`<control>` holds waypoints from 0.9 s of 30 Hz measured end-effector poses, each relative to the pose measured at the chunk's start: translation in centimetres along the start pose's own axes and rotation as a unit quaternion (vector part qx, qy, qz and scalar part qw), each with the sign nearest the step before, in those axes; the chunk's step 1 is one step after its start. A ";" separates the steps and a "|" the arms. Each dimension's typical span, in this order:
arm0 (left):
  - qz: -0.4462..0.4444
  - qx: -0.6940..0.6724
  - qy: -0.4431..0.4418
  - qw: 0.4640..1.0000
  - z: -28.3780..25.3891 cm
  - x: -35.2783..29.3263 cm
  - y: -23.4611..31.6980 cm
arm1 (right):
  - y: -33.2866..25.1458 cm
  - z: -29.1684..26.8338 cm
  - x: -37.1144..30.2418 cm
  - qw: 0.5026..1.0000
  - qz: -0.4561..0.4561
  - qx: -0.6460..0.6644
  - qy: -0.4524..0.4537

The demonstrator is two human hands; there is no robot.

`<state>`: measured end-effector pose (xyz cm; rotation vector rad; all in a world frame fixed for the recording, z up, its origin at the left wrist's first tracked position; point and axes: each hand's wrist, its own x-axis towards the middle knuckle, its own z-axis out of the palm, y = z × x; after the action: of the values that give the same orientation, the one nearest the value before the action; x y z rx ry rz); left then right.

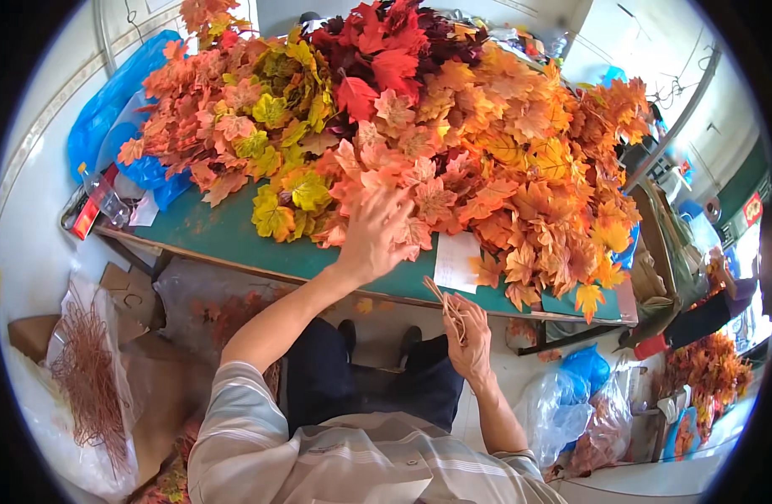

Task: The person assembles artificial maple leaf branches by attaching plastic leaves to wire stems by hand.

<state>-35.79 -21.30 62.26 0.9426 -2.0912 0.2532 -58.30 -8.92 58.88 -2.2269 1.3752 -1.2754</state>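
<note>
Pink lobed leaves [432, 200], left fingers [379, 218] splayed over them, right fingers [476, 326] clasping thin tan strands [450, 311]

Light is bright, edges bowed — glare at right.

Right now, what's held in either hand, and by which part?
Right hand: thin tan stem-like strands, gripped below their protruding upper ends. Left hand: at salmon-pink maple-shaped leaves; whether it grips any can't be told.
</note>
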 end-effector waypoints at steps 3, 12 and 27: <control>-0.078 -0.002 -0.073 0.994 3.3 -1.8 -3.0 | -0.8 0.4 0.4 1.000 0.002 0.010 0.003; -0.062 -0.040 -0.079 0.994 0.6 -0.5 -2.7 | -0.8 1.2 0.7 0.998 0.030 0.050 -0.017; -0.490 0.177 0.160 0.839 -15.0 -10.0 -26.2 | 3.8 4.0 3.5 0.892 0.240 0.382 -0.015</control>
<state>-4.58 -27.28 60.96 1.9113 -1.0598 0.2267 -56.93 -14.69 56.20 -1.2741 1.0455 -1.2769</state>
